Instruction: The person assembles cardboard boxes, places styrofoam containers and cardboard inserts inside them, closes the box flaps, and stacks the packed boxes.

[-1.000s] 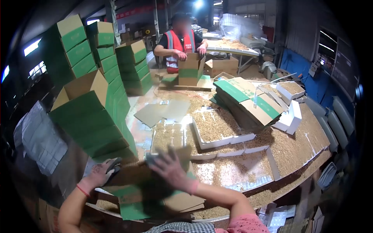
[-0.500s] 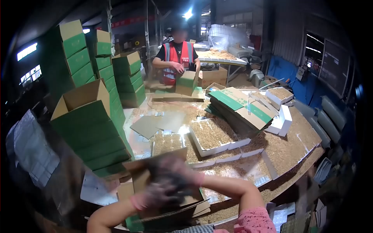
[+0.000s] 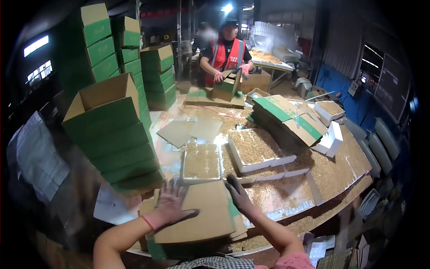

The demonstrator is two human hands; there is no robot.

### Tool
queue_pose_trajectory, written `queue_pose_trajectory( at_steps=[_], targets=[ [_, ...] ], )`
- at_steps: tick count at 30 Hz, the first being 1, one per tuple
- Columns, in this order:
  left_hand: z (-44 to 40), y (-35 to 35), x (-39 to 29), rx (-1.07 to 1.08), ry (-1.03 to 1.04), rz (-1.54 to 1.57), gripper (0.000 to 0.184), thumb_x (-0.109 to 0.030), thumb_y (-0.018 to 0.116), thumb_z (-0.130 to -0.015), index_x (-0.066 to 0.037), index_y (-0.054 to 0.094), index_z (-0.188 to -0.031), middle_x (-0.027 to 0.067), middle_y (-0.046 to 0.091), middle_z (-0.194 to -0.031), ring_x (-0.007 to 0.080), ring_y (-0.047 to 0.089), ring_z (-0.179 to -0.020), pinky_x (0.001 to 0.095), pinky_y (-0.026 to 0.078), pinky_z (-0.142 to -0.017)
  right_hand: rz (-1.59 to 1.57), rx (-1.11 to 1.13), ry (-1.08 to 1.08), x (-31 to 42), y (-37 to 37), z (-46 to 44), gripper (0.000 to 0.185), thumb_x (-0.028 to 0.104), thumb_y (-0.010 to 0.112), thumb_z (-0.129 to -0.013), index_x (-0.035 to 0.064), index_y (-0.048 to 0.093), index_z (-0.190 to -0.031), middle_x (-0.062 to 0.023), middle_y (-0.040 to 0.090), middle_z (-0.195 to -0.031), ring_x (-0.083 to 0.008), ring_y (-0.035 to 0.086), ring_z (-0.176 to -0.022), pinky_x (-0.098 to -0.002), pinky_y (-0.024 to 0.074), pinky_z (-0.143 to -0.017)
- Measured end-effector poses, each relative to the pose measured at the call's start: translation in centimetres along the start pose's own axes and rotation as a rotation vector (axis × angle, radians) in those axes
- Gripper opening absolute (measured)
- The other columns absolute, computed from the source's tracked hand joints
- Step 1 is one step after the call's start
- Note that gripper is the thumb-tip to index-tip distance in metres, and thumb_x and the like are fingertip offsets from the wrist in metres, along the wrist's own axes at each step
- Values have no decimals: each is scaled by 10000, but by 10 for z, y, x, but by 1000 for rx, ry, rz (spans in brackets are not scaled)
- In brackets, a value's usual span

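A cardboard box (image 3: 201,213) with a plain brown face up and green on its right side lies in front of me, on flat green and brown cardboard (image 3: 163,251). My left hand (image 3: 171,207), in a dirty pink glove, rests on the left part of that brown face with its fingers spread. At the box's upper right corner is my right hand (image 3: 238,193), its dark-stained glove touching the edge, fingers stretched out and slightly apart. The underside of the box is hidden.
Tall stacks of green boxes (image 3: 114,130) stand at left. White foam trays (image 3: 255,148) of brown grains and a pile of folded cardboard (image 3: 289,119) lie on the table (image 3: 154,134). Across it, a co-worker in a red vest (image 3: 227,56) handles a small box (image 3: 227,86).
The open box before me now shows a closed brown face. My hands have moved apart, left onto the face and right to its edge. The co-worker's box has tilted.
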State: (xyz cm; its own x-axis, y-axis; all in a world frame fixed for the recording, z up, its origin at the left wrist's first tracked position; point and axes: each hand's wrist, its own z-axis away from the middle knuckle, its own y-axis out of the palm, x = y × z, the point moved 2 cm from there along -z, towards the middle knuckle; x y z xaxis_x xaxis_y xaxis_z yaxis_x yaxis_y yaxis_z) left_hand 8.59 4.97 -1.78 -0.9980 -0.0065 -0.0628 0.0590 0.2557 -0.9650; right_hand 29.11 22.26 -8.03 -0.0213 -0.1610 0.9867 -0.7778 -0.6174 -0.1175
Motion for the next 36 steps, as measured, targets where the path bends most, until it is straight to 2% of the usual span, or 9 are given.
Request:
queue_pose_trajectory(
  at_steps=[3, 6, 8, 14, 17, 21, 24, 28, 36],
  targets=[
    [35, -25, 41, -47, -23, 178, 937, -585, 660, -719, 11, 379, -1385, 305, 354, -1391, 498, 322, -1284, 562, 184, -1119, -422, 175, 300, -85, 12, 96, 649, 206, 552, -945, 30, 222, -1475, -135, 331, -1476, -207, 288, -1377, -328, 250, -1138],
    [85, 4, 96, -266, 68, 407, 777, -342, 639, -826, 5, 290, -1428, 222, 424, -1363, 431, 365, -1284, 502, 257, -1111, 805, 440, 80, 1, 36, 88, 589, 169, 577, -916, 31, 328, -1432, -116, 427, -1400, -183, 424, -1267, -315, 406, -1018],
    [108, 51, 95, -69, -206, 805, 639, -255, 530, -931, -4, 250, -1447, 169, 433, -1382, 332, 416, -1283, 431, 312, -1100, -447, 384, 250, 130, 27, 64, 428, 221, 549, -935, -5, 451, -1284, -119, 592, -1128, -178, 574, -1031, -314, 479, -870],
    [95, 20, 65, -249, -362, 725, 612, -99, 553, -897, -52, 308, -1456, 56, 439, -1393, 174, 515, -1028, 304, 428, -882, 810, 691, -849, 77, 185, 76, 452, 366, 566, -905, -66, 512, -1027, -129, 573, -623, -291, 602, -571, -376, 469, -490],
    [100, 29, 79, -236, -674, 1429, 711, 86, 462, -777, -109, 355, -1452, -27, 465, -1358, 17, 454, -626, 146, 385, -533, 711, 583, -893, 82, 173, 88, 385, 282, 556, -880, -65, 532, -1046, -140, 608, -695, -271, 611, -579, -348, 472, -485],
    [123, -16, 108, -240, -739, 1343, 653, 81, 410, -761, -59, 410, -1399, 47, 505, -1307, 99, 569, -805, 222, 477, -680, 988, 152, -222, 71, 32, 29, 285, 138, 503, -920, -17, 516, -1159, -171, 673, -873, -271, 672, -774, -354, 537, -710],
    [155, 49, 152, -214, -988, 942, 638, 41, 422, -782, -42, 357, -1411, 102, 508, -1263, 172, 558, -958, 276, 470, -825, 792, -356, -137, -74, -11, 25, 914, 441, 692, -809, -41, 236, -1438, -299, 284, -1452, -425, 282, -1359, -483, 281, -1105],
    [129, 23, 103, -20, -1291, 1033, 637, 12, 453, -802, -24, 320, -1423, 124, 504, -1232, 209, 529, -1025, 306, 446, -906, 1101, 92, 4, -84, 14, 94, 753, 517, 645, -806, 177, 391, -1427, -221, 247, -1504, -436, 213, -1387, -524, 216, -1115],
    [68, 29, -9, -189, -743, 1282, 652, 112, 352, -690, -19, 403, -1327, 117, 440, -1290, 219, 418, -1217, 307, 286, -1078, 973, -469, -142, -61, -81, 70, 626, 360, 704, -776, 89, 490, -1298, -223, 474, -1263, -406, 458, -1170, -527, 356, -996]
  ],
)
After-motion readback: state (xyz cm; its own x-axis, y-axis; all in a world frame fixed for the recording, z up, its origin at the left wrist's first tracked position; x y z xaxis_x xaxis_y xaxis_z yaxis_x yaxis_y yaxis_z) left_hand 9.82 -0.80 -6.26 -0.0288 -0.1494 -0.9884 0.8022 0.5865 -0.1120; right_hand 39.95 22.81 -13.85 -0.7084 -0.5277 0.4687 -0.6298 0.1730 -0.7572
